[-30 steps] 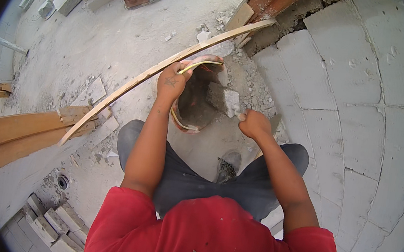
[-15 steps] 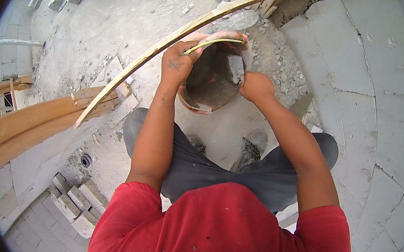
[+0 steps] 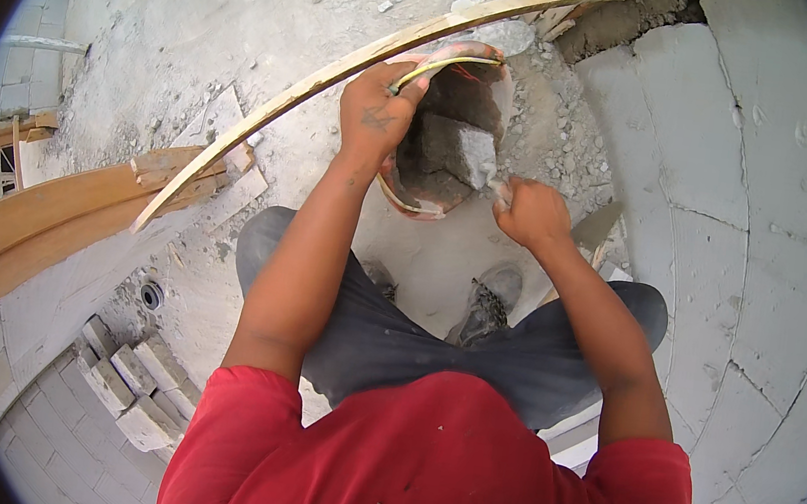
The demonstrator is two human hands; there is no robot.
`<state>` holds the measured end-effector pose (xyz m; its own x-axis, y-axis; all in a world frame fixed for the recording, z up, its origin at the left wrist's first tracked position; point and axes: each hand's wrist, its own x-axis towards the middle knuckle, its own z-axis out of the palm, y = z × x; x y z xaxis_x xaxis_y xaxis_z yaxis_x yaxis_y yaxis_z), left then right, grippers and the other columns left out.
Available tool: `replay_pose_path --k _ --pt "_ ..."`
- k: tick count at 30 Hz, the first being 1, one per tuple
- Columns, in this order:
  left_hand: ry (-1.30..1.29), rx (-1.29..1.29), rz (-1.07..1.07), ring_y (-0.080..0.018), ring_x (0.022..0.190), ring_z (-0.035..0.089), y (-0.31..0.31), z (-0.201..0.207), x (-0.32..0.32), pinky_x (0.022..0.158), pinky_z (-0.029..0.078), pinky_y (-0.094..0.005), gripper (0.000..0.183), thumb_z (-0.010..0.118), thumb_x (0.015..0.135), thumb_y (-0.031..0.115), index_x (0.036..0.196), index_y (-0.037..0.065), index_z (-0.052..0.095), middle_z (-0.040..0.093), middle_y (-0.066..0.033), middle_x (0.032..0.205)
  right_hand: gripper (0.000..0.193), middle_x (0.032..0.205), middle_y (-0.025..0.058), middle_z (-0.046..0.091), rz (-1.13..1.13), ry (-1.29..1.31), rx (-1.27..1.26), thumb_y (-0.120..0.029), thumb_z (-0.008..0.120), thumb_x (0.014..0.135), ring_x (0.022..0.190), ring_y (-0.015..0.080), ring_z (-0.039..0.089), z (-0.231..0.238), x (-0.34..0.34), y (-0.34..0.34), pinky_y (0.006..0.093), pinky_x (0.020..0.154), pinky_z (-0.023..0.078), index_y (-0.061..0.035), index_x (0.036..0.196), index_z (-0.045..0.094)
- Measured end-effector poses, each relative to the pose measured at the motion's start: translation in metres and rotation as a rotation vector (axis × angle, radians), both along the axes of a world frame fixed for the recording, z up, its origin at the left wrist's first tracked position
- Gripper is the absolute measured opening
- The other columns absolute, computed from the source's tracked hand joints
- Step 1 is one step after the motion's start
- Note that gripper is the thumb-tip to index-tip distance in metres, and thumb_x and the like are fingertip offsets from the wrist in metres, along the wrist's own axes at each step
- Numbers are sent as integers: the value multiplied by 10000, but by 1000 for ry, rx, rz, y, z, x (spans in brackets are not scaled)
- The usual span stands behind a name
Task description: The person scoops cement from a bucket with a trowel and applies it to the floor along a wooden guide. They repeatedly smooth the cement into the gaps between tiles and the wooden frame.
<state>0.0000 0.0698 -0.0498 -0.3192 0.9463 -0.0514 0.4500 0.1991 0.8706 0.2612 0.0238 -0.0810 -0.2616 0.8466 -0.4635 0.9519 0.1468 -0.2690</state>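
A mortar-stained orange bucket (image 3: pixel 397 197) stands on the dusty ground between my feet, tipped a little, its mouth facing me. My left hand (image 3: pixel 377 118) is closed on its far-left rim, together with the yellowish curved handle (image 3: pixel 452 63). In my right hand (image 3: pixel 534 213), by the bucket's right side, is the grip of a trowel (image 3: pixel 466 151). The trowel's wide grey blade, smeared with mortar, sits inside the bucket's mouth. Grey residue coats the inner wall; how much lies at the bottom is hard to see.
A long thin wooden strip (image 3: pixel 346 64) runs just beyond the bucket. A brown wooden frame (image 3: pixel 54 224) lies at left, with stacked grey blocks (image 3: pixel 140 386) nearer me. Rubble (image 3: pixel 569 136) lies right of the bucket, beside a block wall (image 3: pixel 717 240).
My right hand has drawn back toward me and slightly right, turning the trowel so that more of its blade shows. My left hand keeps its hold; the bucket looks more tilted.
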Motion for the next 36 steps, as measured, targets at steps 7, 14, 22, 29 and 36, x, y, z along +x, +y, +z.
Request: replay_pose_path --k 7,14,22,29,36 --pt "10 -81 -24 -291 918 702 11 3 -2 847 513 -343 320 743 835 273 1096 88 762 743 -160 1007 330 951 204 706 2 25 124 -248 650 825 862 395 682 0 -8 -2 484 787 547 -68 1094 708" --pt "101 -57 -100 -320 907 704 16 10 -6 841 520 -366 323 727 839 294 1099 105 762 741 -171 991 286 982 216 697 -49 51 203 -192 610 847 871 396 685 1 -19 0 484 773 553 -20 1061 688" --pt "171 -91 -163 -320 905 715 12 16 -14 843 533 -365 336 716 836 330 1109 140 769 745 -164 1001 259 1003 198 704 99 -290 203 -192 614 851 864 381 705 -3 -8 31 500 791 557 -47 1053 688" --pt "266 -45 -121 -286 814 716 6 7 -22 756 539 -367 333 707 869 426 1038 150 786 750 -112 887 277 913 215 709 -8 -128 1 -251 626 843 862 394 702 -27 -53 21 507 756 561 -64 1041 678" --pt "387 80 -173 -283 795 714 7 3 -22 739 541 -364 305 714 866 424 986 156 796 751 -98 877 447 1053 211 716 -407 75 -178 -323 721 790 998 372 686 -54 -78 -22 451 879 539 -106 1181 713"
